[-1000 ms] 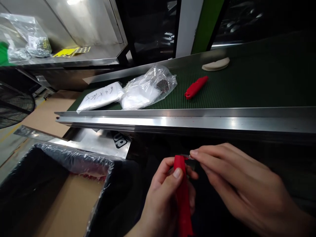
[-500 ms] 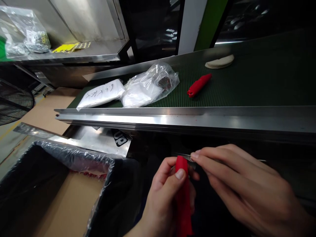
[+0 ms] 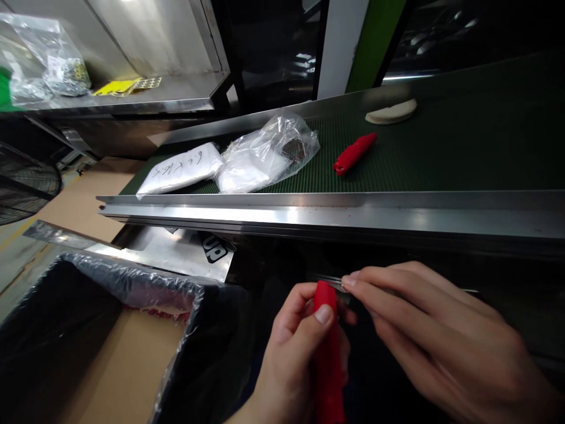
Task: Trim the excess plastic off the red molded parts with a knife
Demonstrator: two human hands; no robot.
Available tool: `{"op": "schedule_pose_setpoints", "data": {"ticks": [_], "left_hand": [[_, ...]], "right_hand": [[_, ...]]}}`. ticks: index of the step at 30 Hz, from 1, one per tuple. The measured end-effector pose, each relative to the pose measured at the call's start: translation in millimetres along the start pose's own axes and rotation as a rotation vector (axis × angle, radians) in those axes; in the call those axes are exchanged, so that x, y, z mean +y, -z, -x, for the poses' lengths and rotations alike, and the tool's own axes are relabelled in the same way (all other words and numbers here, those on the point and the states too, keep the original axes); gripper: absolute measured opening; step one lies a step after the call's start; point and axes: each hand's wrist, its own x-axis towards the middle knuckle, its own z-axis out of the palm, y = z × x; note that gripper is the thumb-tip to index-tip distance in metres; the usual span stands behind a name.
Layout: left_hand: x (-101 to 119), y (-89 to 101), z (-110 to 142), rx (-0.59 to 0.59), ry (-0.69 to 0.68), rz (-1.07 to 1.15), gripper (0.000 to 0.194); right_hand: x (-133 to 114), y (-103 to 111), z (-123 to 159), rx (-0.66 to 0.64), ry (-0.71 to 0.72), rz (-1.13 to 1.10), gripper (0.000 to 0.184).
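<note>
Head view: the left hand is gripping a red utility knife upright below the steel rail of a green conveyor belt, its fingers curled round the handle and its thumb pressing on the front. The right hand is holding its fingers close together, their fingertips touching a thin metal blade at the knife's top end; its thumb is hidden, so a pinch cannot be confirmed. A second red utility knife is lying on the belt, and a plastic-lined cardboard box is standing just left of the hands
</note>
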Motion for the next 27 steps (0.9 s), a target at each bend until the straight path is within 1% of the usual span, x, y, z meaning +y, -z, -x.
{"op": "schedule_pose_setpoints", "data": {"ticks": [4,10,16,21,27], "left_hand": [[-1,0.3,1,0.02,-0.002,-0.017,0.018],[-1,-1.8,2,0.079,0.041,-0.026,0.025],[1,-1.0,0,0.078,0.07,-0.07,0.027],[4,-2.0,3,0.137,0.093,-0.064,0.026],[12,-4.5,-2,0.138,0.072,-0.082,0.024]], "right_hand": [[1,-2,0,-0.012,0.018,-0.006,0.038],[1,-3,1,-0.021,0.021,0.009,0.038],[-3,-4,3,-0.028,0.054,0.048,0.035],[-8,-4,5,-0.047,0.065,0.063,0.033],[-13,-9,14,-0.068,0.055,0.038,0.033]]}}
